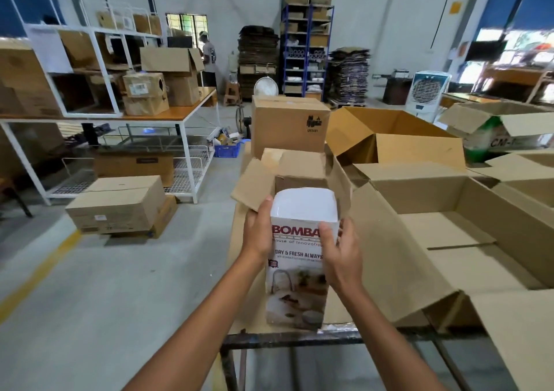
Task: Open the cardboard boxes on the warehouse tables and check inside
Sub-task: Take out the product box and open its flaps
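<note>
- A white printed carton [296, 273] is being held upright at the near edge of the table [293, 338], just in front of a small open cardboard box [299, 164] with its flaps spread outward.
- The carton's upper left side is being gripped by the left hand [257, 228], with the fingers curled round behind it and the thumb lying near the top edge.
- Its upper right side is being gripped by the right hand [341, 252], with the thumb being pressed on the printed front and the fingers wrapped round the side.
- Whether the carton's base is being rested on the table cannot be told.
- A closed cardboard box [287, 123] is being seen just behind the open one, toward the far edge.
- The table's right side is being taken up by a larger open box [449, 204].
</note>
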Motion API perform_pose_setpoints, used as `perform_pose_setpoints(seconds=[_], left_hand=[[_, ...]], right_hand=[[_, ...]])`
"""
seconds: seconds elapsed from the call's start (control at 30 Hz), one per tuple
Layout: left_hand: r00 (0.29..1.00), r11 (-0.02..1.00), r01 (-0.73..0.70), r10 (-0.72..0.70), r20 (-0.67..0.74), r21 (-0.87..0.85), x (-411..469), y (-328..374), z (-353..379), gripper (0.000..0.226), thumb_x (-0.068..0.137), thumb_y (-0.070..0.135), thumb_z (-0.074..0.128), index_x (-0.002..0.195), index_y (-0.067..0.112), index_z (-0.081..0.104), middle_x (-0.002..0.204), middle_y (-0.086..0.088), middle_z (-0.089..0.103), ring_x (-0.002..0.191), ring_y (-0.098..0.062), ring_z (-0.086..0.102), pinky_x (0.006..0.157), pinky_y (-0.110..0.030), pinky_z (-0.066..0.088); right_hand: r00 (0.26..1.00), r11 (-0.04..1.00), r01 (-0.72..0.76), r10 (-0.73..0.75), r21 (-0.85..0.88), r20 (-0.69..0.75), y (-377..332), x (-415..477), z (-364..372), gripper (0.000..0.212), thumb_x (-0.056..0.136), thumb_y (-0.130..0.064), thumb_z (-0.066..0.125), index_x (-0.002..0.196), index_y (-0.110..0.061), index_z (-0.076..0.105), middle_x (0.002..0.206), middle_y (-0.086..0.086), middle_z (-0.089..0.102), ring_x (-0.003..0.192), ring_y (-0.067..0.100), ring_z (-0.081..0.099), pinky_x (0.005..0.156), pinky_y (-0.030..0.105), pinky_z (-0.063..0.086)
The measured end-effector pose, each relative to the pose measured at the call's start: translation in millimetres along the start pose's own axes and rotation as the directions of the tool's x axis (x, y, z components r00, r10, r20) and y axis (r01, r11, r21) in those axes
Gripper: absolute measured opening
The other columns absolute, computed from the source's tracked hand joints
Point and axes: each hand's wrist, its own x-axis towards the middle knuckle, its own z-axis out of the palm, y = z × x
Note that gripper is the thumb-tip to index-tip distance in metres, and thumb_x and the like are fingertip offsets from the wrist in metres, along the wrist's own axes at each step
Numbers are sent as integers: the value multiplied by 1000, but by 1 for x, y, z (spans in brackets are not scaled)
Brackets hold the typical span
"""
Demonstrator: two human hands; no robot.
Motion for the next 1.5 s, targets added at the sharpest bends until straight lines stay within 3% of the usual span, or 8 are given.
perform_pose_setpoints(seconds=[0.3,0.4,0.53,0.67,0.8,0.93,1.27,1.5], left_hand=[[900,880,-313,394,-184,357,-6,29,-11,84,87,2,60,156,21,17,147,-7,43,138,-29,38,109,-38,38],[668,302,-337,744,1,892,4,43,-19,90,76,-4,55,156,20,23,163,-16,17,152,-40,1,119,-58,-7],[854,-162,-284,405,326,945,16,63,-19,32,91,15,50,119,23,63,141,-8,53,148,-34,25,116,-68,-8],[943,13,-292,171,285,956,28,61,-22,32,102,30,30,98,21,60,112,-8,68,107,-34,61,106,-53,35],[922,582,-348,74,379,735,13,40,-22,40,108,26,30,140,23,53,133,-1,61,118,-20,55,90,-24,38],[972,830,-210,124,198,517,8,26,-14,30,105,15,39,125,17,61,114,1,66,89,-6,58,64,-13,42],[951,789,-309,241,194,531,41,29,-10,8,91,22,68,98,22,72,103,5,71,100,-10,64,90,-33,53],[858,837,-265,-22,513,479,31,48,-18,63,78,53,76,135,33,55,152,5,40,121,-6,53,89,-24,48]], right_hand=[[991,993,-96,102,67,-83,-62,46,-7,24,100,-50,46,112,-32,56,95,-5,68,83,16,67,71,48,59],[988,987,-90,106,134,-114,-63,47,-4,38,103,-51,37,110,-23,61,97,0,70,88,17,67,73,40,56],[947,938,-237,281,251,-156,-50,52,0,43,100,-50,44,88,-12,59,81,5,66,74,25,67,60,39,53],[861,833,-404,486,378,-152,-43,63,-9,26,97,-23,57,76,-11,48,78,12,63,65,23,60,56,35,45],[839,819,-395,507,417,-200,-42,64,-18,15,90,-15,67,100,-6,62,91,4,66,70,19,63,54,29,45],[852,871,-400,468,287,-233,-41,59,-27,77,84,-24,78,148,-22,35,125,0,55,95,18,58,76,31,51],[995,994,-92,94,54,-19,-22,65,-34,19,96,-29,64,81,-25,75,70,-12,69,66,6,60,63,28,47],[924,992,-102,68,72,377,-38,81,-54,41,87,-43,72,122,-23,68,122,-4,67,111,13,63,94,35,52]])
